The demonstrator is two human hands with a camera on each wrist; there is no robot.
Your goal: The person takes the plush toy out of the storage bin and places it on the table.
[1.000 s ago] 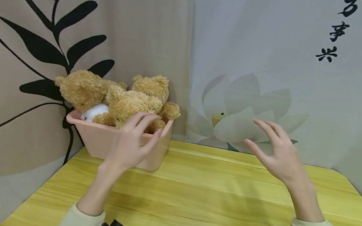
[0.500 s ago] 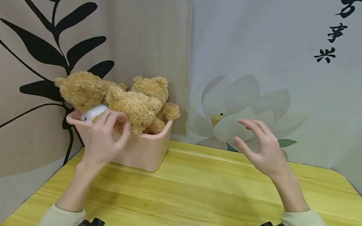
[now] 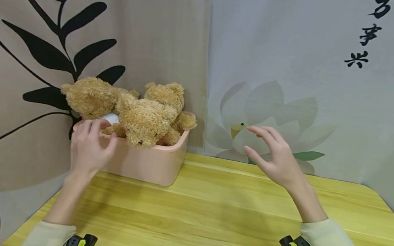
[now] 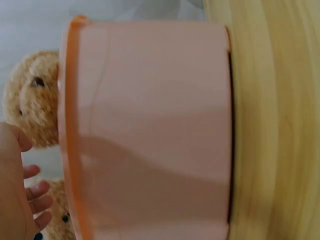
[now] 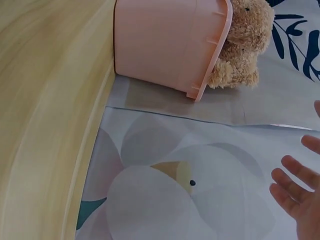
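Observation:
A pink plastic bin (image 3: 148, 164) stands at the back left of the table. Golden-brown teddy bears fill it; one bear (image 3: 90, 94) lies at its left end and another (image 3: 146, 121) slumps over the front rim. Between them shows a bit of a white plush toy (image 3: 111, 118), partly covered. My left hand (image 3: 88, 147) is in front of the bin's left corner, fingers slightly bent with nothing in them; the left wrist view shows it near the bears, apart from the bin wall. My right hand (image 3: 278, 158) hovers above the table's right half, fingers spread and holding nothing.
The wooden table (image 3: 208, 213) runs from the bin to a rounded right corner. Behind it hangs a curtain (image 3: 282, 47) printed with a lotus and dark characters. At the left is a leaf-patterned cloth (image 3: 149, 32).
My left hand has moved left along the bin's front, from its right part to its left corner. My right hand has drifted a little leftward. Bears and bin look unmoved.

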